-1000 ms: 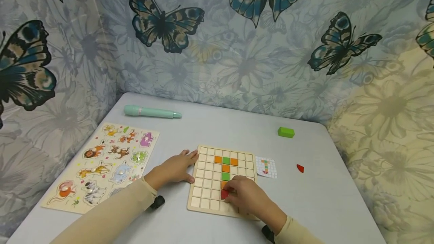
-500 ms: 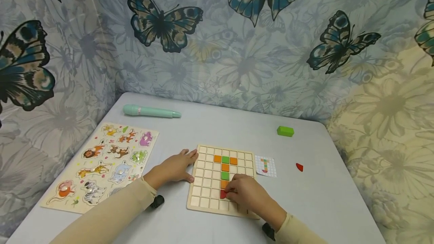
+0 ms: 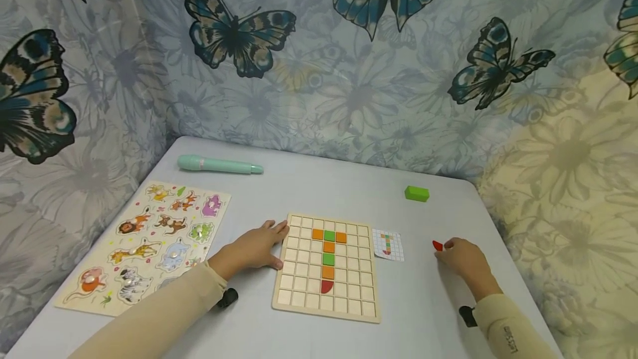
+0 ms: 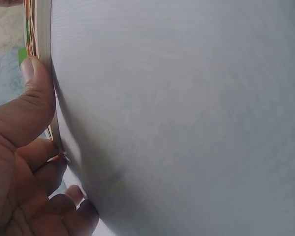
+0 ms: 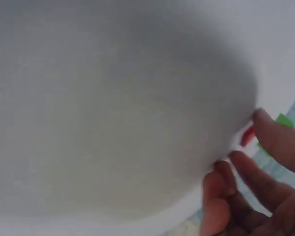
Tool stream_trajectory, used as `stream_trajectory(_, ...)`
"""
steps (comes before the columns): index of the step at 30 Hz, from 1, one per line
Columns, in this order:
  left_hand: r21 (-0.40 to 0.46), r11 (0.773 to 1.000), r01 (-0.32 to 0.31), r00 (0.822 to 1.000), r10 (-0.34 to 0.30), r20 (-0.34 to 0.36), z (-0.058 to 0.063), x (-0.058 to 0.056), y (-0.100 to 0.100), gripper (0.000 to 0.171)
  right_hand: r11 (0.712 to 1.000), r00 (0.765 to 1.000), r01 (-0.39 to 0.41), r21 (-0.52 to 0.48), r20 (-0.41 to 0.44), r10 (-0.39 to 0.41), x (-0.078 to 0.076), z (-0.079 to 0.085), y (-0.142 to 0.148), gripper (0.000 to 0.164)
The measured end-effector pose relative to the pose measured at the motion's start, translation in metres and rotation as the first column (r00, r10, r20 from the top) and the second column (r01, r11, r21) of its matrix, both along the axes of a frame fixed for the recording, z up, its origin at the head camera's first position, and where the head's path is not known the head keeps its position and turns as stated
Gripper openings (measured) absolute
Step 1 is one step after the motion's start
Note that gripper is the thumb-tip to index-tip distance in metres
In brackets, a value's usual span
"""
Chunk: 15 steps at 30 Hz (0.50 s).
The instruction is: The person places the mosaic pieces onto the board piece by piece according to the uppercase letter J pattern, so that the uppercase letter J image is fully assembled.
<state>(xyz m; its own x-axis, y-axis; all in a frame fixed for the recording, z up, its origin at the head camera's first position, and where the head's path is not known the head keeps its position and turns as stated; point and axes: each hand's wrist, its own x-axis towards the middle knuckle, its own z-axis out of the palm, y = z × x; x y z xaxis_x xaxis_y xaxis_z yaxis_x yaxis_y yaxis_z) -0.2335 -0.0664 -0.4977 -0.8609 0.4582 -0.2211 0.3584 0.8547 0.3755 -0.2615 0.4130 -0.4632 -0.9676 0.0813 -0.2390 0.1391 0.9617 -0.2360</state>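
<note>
A wooden grid board [image 3: 301,281] lies on the table with orange and green square tiles [image 3: 328,259] forming a T shape. A red quarter-round tile [image 3: 327,287] sits at the foot of its stem. My left hand [image 3: 251,248] rests at the board's left edge, thumb and fingers spread along it; the left wrist view shows the thumb [image 4: 37,98] against the rim. Right of the board, my right hand [image 3: 466,263] is at a second red quarter-round tile [image 3: 437,245] on the table. In the right wrist view that red tile [image 5: 247,136] shows between the parted thumb and forefinger.
A small pattern card [image 3: 391,245] lies against the board's right side. Farther back is a green block [image 3: 416,193]. An animal puzzle board [image 3: 154,220] lies at left, with a mint-green pen-shaped object [image 3: 219,164] behind it. Patterned cloth [image 3: 344,93] hangs behind the table.
My right hand has let go of the red tile on the board and moved right to the loose red tile. The left hand stays at the board's edge.
</note>
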Motion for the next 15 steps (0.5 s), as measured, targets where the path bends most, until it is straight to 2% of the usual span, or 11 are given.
stream_trajectory(2,0.005,1.0,-0.001,1.0,0.001,0.003,0.001,0.0,0.0,0.096,1.0,1.0,-0.005,-0.024,0.003,0.006,-0.002,-0.004,0.008,0.046)
stream_trajectory(6,0.012,1.0,-0.006,1.0,0.006,-0.002,0.001,0.0,0.0,0.096,0.999,0.998,-0.03,-0.031,-0.054,0.029,-0.003,-0.01,0.012,0.044)
stream_trajectory(11,0.004,1.0,-0.01,1.0,0.01,0.002,0.001,0.0,0.0,0.096,0.996,0.993,-0.081,-0.037,-0.093,0.078,-0.005,-0.012,0.014,0.035)
stream_trajectory(15,0.0,1.0,0.0,1.0,0.0,0.002,0.001,0.0,0.0,0.096,0.996,0.993,-0.076,-0.051,-0.096,0.071,-0.001,-0.01,0.006,0.036)
